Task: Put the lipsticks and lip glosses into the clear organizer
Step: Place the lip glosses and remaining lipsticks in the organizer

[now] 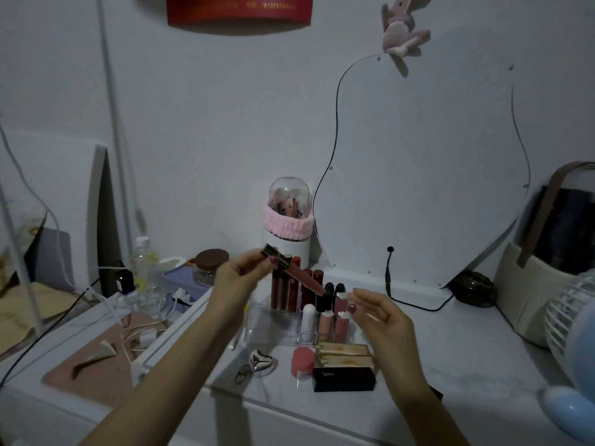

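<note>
left hand [240,278] pinching the dark-capped, brick-red lip gloss tube [294,272], tilted just above the clear acrylic organizer [267,326] | right hand [383,317] hovering beside it, loosely curled, holding nothing | tip: upright the tube, then lower it into a free slot below the hand

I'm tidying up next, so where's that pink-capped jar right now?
In the head view, the pink-capped jar stands on the white tabletop in front of the clear organizer, between the silver keychain and the black box.
</note>
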